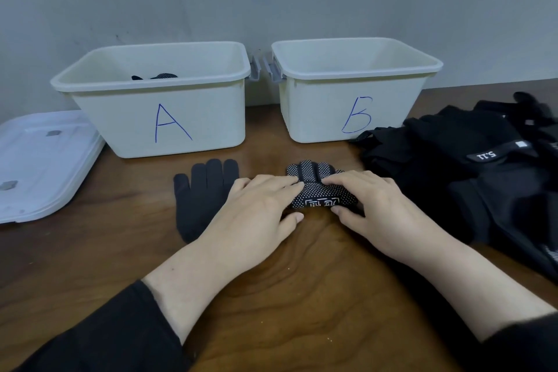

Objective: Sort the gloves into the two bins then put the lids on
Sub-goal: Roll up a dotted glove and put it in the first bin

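Head view shows both hands on a dotted glove (314, 187) lying on the wooden surface (302, 281) at the centre of the view. The left hand (259, 208) and right hand (371, 205) each pinch it from a side, fingers on top and thumbs at its near edge, bunching the fabric between them. It looks light, soft and floppy, with grip dots that should keep it from slipping; a pinch at the palm or cuff ought to carry it. At 9 o'clock from it, partly under the left hand, lies a plain dark glove (202, 196). Bin A (157, 118) stands at 11 o'clock with dotted fabric inside; bin B (356, 112) at 1 o'clock shows no contents. A heap of black gloves (483, 166) sprawls at 3 o'clock, touching bin B. White lids (39, 166) rest at 9 o'clock, well apart. Nothing blocks the way to either bin.
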### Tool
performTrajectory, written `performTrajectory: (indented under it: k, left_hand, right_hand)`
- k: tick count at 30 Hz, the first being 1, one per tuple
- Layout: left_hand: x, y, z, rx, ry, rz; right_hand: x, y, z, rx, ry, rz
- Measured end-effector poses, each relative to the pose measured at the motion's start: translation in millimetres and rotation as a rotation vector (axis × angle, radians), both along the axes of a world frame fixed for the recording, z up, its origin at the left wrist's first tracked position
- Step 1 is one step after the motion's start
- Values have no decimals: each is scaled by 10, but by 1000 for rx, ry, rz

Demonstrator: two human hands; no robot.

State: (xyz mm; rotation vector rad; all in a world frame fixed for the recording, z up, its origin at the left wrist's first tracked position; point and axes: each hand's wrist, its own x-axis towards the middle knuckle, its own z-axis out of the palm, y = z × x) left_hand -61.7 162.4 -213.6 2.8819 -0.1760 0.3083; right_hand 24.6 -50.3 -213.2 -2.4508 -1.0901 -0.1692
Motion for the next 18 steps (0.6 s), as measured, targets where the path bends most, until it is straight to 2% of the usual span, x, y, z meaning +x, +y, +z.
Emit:
performTrajectory:
  k: [8,11,15,18]
  left_hand:
    - [-3,26,-3,-138,-38,34]
    - [-38,14,26,-154,-61,25]
    - [-66,-1,53,-298,-36,47]
    - [-71,15,43,-379,-37,83]
  right_hand:
    - [-30,25,22,122,43,-22]
    - [-47,-16,24,136,120,-41]
    - [-93,-51,106,228,272,-14]
    - [-131,-65,146,226,310,-10]
